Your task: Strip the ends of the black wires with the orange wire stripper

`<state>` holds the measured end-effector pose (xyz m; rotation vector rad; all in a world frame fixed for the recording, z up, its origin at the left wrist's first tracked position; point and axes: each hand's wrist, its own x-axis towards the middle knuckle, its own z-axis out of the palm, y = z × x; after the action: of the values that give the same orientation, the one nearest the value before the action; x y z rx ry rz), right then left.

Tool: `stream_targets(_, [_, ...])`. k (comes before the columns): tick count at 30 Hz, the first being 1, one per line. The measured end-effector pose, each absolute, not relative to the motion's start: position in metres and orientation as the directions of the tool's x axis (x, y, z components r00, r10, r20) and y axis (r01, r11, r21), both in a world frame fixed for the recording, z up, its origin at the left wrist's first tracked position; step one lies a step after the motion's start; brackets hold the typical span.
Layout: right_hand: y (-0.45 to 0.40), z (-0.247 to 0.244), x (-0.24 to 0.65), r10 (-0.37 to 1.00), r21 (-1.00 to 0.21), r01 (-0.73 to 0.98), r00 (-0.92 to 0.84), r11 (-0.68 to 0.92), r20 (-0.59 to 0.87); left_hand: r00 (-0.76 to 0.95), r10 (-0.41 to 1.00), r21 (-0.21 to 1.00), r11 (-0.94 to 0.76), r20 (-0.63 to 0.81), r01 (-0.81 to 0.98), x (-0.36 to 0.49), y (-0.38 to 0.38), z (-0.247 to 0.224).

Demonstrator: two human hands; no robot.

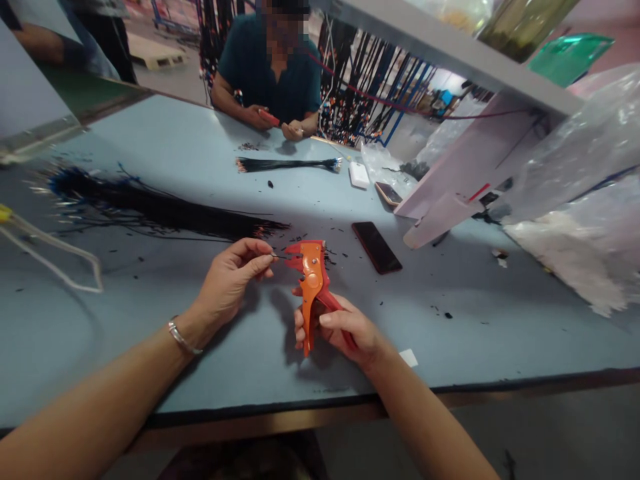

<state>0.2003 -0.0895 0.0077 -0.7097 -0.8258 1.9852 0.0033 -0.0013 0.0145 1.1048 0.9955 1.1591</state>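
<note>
My right hand (345, 327) is wrapped round the handles of an orange and red wire stripper (313, 277), whose jaws point to the left. In a pinch between thumb and fingertips, my left hand (235, 273) holds a thin black wire (280, 257). The wire's end reaches the stripper's jaws; whether they grip it I cannot tell. Behind my left hand lies a large bundle of black wires (160, 207), with blue and metal ends at the far left and reddish ends near the stripper.
Across the table (150, 360), a co-worker (273, 73) holds a red tool. A smaller wire bundle (287, 165), a white box (359, 175) and a dark phone (377, 247) lie between us. Black scraps are scattered about. A shelf post (450, 160) and plastic bags (585, 200) stand at right.
</note>
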Motion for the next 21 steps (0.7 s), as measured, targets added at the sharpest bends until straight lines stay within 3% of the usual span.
stream_targets(11, [-0.0898, 0.008, 0.2022, 0.868, -0.836, -0.419, -0.48, -0.353, -0.127, 0.178, 0.98, 0.986, -0.11, 0.086, 0.129, 0.0048, -0.0077, 0.018])
stream_targets(21, [-0.0912, 0.0119, 0.2034, 0.918, -0.81, -0.486, -0.368, -0.329, -0.151, 0.095, 0.992, 0.992, -0.088, 0.08, 0.087, 0.0074, -0.0083, 0.0186])
